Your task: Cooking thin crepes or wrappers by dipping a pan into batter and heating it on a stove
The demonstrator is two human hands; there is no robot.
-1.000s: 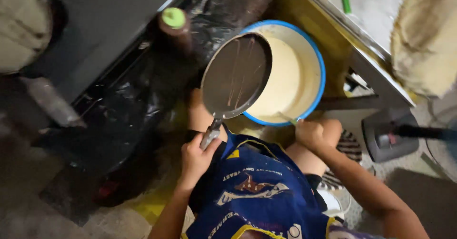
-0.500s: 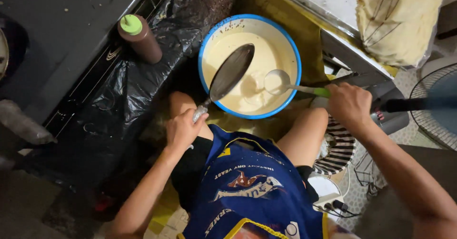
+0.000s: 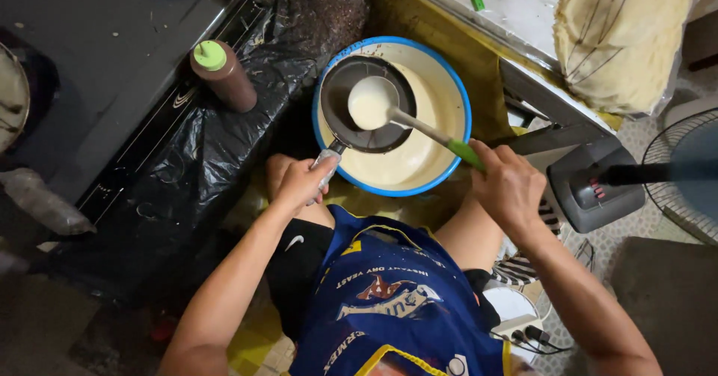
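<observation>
- The blue-rimmed bowl (image 3: 449,168) of pale batter sits low in front of my knees. It looks heavy and sloshy, best gripped by its rim with both hands.
- The black plastic sheet (image 3: 187,166) lies to the left, and a brown squeeze bottle (image 3: 222,74) with a green cap stands on it.
- The small dark pan (image 3: 364,133) hangs flat over the bowl's left half. My left hand (image 3: 302,182) is closed round its short handle. It is stiff and light, and gets heavier as batter goes in.
- The ladle (image 3: 372,102) rests full over the pan. My right hand (image 3: 508,184) is wrapped round its green grip at the near right. The metal is likely slippery with batter, so the grip is the place to hold.
- Half a second ago the pan stood tilted on edge and the ladle sat in the batter to its right; now the pan is level and the ladle is lifted over it.
</observation>
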